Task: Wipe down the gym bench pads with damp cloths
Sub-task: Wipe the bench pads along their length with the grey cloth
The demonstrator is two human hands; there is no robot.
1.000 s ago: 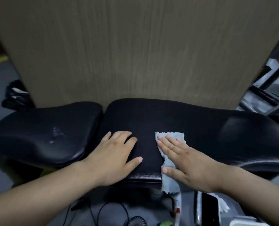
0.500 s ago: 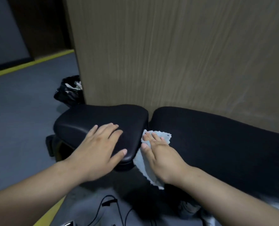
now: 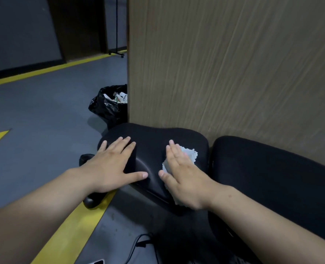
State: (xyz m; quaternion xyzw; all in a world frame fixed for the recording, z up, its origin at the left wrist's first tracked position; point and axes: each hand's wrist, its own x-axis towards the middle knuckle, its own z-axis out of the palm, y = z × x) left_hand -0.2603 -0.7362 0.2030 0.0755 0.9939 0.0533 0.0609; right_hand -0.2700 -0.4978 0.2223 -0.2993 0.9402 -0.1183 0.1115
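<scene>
Item: our cloth (image 3: 191, 154), pressed under the flat, straight-fingered right hand (image 3: 182, 176), has crossed left from the long back pad (image 3: 272, 178) onto the small seat pad (image 3: 152, 147), whose left end our flat, empty left hand (image 3: 112, 168) braces; seat wiping seemingly begins.

The left hand (image 3: 112, 168) and left forearm (image 3: 43, 202) are bare, uncovered as far back as the edge of view. The right hand (image 3: 184, 180) and right forearm (image 3: 262, 216) are bare likewise. The fingernails (image 3: 144, 175) are short and plain. Just behind the right hand's wrist, the forearm carries a small dark spot (image 3: 229, 195).
</scene>
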